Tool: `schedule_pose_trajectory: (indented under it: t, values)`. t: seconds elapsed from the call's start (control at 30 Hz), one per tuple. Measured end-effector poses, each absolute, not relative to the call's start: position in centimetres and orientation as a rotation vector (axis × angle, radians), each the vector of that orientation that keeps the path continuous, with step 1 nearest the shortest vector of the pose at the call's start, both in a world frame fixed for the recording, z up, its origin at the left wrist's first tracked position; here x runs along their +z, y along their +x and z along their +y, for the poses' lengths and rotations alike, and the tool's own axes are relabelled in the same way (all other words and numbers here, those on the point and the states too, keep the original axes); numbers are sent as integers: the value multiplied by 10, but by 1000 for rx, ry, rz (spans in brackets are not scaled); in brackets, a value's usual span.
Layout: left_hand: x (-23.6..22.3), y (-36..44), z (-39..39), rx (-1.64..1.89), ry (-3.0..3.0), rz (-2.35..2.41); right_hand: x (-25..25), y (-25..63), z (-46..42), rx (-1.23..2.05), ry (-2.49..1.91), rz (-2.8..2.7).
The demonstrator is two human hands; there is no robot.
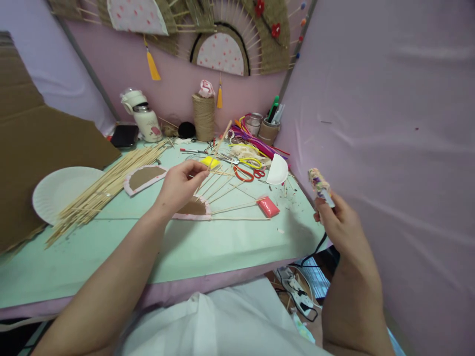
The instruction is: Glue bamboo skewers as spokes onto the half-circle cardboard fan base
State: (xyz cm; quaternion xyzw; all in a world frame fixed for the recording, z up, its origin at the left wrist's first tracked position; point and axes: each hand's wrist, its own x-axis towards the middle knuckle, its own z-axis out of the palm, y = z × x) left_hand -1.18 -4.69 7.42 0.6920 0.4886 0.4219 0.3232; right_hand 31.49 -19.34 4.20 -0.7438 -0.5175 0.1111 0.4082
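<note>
My left hand (181,184) is over the middle of the table, thumb and fingers pinched on a thin wooden stick (224,134) that slants up and away. Below it lies a half-round cardboard piece (193,208) with a pale pink edge, several sticks fanning out from it to the right. My right hand (340,222) is raised off the table's right edge, closed round a glue gun (318,182) with a colourful patchy covering. A clear glue stick (328,199) shows at its near end, and a black cord (315,251) hangs below.
Left are a stick bundle (111,190), a paper plate (63,190), a second half-round piece (144,178) and a large cardboard sheet (44,138). Red-handled scissors (244,173), a pink packet (267,206), a twine spool (204,116) and a white bottle (147,123) stand or lie further back.
</note>
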Motion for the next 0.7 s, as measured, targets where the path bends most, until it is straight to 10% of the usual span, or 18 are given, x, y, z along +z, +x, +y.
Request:
schedule_pose_trajectory:
  t: [0.4, 0.7]
  values:
    - [46, -37, -32, 1263, 1310, 1070, 77, 234, -125, 1461, -1401, -1482]
    - [47, -43, -46, 1165, 1051, 999, 96, 187, -104, 1626, -1654, -1701]
